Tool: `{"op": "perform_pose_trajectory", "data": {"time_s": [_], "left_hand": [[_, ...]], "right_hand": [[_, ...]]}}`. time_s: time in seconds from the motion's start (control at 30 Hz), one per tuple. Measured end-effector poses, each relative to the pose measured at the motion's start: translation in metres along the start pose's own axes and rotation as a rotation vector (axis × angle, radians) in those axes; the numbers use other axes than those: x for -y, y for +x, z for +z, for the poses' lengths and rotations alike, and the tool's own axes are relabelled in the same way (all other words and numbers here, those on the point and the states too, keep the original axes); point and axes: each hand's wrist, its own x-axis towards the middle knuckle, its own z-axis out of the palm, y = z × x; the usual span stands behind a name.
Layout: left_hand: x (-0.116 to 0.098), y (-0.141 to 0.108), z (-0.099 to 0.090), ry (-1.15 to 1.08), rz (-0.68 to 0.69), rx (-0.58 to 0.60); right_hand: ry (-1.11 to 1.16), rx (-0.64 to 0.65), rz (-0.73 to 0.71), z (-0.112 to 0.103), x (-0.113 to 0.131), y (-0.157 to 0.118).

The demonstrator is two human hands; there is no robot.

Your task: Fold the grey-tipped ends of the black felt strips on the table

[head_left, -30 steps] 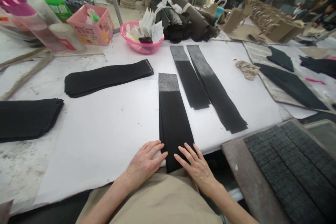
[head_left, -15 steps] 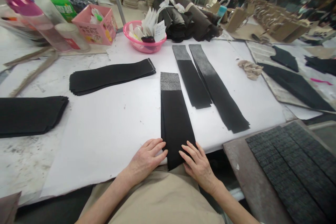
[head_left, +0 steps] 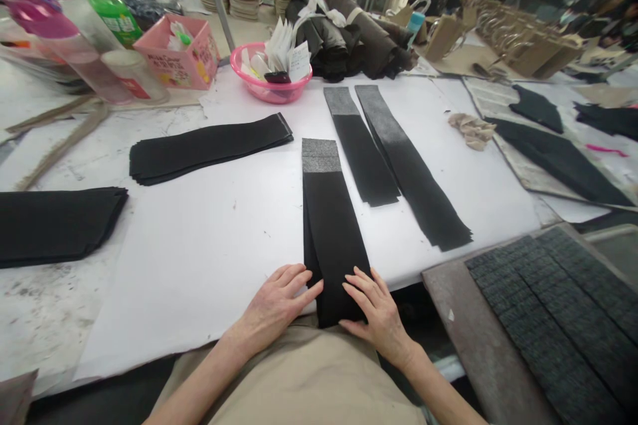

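A stack of black fabric strips, grey at its far end, lies lengthwise in front of me. Its top strip is slightly askew, so a layer below shows along the left side. My left hand rests at the stack's near left edge, fingers stretched out and the thumb reaching onto the cloth. On the near right, my right hand lies with spread fingers over the side of the stack, its thumb at the bottom edge. Just to the right are a shorter grey-ended stack and a longer one.
More black stacks lie left, one slanted and one at the table edge. Behind stand a pink basin with papers, a pink box and bottles. A board with dark pieces is at right. People are in the background.
The top strip's near part has shifted right, baring more of the layer beneath. My left thumb reaches further onto the cloth; my right thumb is now out at the bottom edge.
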Motion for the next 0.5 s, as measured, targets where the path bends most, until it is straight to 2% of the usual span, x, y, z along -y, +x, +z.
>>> {"op": "perform_pose_trajectory", "data": {"time_s": [0.13,0.23,0.4,0.5], "left_hand": [[-0.005,0.011,-0.003,0.031,-0.013,0.009],[-0.008,0.019,-0.003,0.036,-0.026,0.019],[-0.009,0.028,-0.003,0.025,-0.062,0.050],[-0.008,0.035,-0.001,0.035,-0.088,0.023]], "right_hand": [[-0.056,0.049,0.022,0.007,0.005,-0.002],[-0.091,0.032,0.063,0.008,0.010,-0.002],[0.046,0.081,0.063,-0.011,0.008,0.003],[0.157,-0.005,0.136,-0.025,-0.002,0.006]]}}
